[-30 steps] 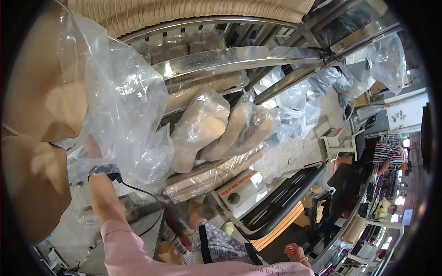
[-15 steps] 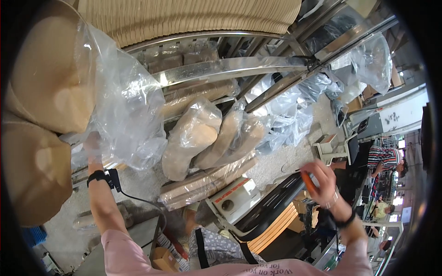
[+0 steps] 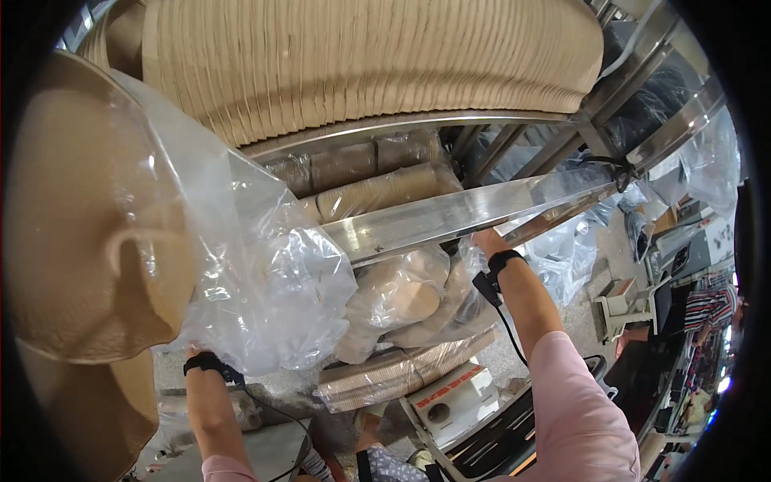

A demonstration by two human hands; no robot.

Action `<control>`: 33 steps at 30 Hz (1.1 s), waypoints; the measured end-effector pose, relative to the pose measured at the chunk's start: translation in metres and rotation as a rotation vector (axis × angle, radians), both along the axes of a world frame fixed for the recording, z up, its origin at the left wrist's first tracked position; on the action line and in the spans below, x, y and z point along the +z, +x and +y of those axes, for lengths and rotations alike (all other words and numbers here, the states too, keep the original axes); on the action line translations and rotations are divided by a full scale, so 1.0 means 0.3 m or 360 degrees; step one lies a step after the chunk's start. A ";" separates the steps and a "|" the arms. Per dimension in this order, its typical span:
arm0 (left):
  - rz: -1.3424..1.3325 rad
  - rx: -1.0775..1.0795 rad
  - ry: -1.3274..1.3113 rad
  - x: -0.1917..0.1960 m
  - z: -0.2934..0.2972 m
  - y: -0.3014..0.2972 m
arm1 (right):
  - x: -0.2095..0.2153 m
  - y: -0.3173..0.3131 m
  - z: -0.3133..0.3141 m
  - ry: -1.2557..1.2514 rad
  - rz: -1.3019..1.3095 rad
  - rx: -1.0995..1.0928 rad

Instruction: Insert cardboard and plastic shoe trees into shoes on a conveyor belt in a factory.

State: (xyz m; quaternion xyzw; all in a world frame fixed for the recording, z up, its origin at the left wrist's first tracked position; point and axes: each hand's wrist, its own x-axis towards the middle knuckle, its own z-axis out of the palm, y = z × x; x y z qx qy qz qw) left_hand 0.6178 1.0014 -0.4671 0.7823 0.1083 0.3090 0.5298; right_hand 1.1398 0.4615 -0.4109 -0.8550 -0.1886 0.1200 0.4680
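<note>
Plastic (image 3: 269, 301), all crinkly, hung beside a big brown piece (image 3: 76, 193), with the left hand (image 3: 192, 352) at the plastic's bottom edge and the right hand (image 3: 487, 239) by a shiny bar (image 3: 418, 222), but I couldn't tell if their fingers were open or closed.

Row of bold red characters (image 3: 451, 386) along the upper edge of a white box (image 3: 472, 403) with a round dark hole, lower centre; line slants up to the right, bent by the lens. Small dark marks on a pale panel (image 3: 720, 233) near the right rim, maybe writing: too small and squeezed to read. Any print on the plastic wrapping can't be made out through glare.
</note>
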 end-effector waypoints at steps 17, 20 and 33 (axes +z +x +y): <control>-0.0127 -0.0209 -0.0204 0.109 0.101 0.109 | 0.668 -0.398 0.194 0.1361 0.0725 -0.0351; -0.0177 -0.0276 -0.0266 0.087 0.057 0.161 | 0.732 -0.481 0.120 0.1399 0.0734 0.0289; -0.0266 -0.0346 -0.0379 0.079 0.114 0.048 | 0.948 -0.837 0.108 0.1119 0.0702 0.0539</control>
